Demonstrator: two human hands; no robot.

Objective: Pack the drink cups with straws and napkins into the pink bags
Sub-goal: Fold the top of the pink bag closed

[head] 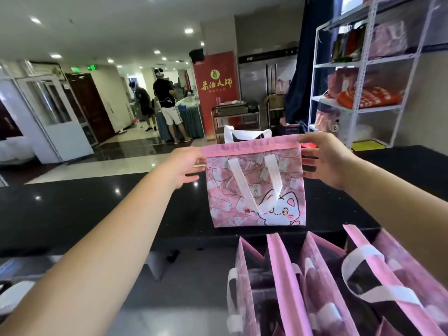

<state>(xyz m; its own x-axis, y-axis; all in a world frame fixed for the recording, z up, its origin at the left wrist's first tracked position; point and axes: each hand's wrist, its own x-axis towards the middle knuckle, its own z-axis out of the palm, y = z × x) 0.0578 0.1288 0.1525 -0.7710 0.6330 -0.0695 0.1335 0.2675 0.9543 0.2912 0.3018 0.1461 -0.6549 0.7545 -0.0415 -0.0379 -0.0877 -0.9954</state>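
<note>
- Head view: our left grip (186, 166) pinches the top left corner of the pink bag (254, 190), and our right grip (322, 158) pinches its top right corner.
- The bag is upright over the black desk (97, 209), cat print facing us.
- Other pink bags (303, 287) stand open nearer us.

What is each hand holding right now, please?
Left hand: pinches the pink bag at its top left corner.
Right hand: pinches the same bag's top right corner.
</note>
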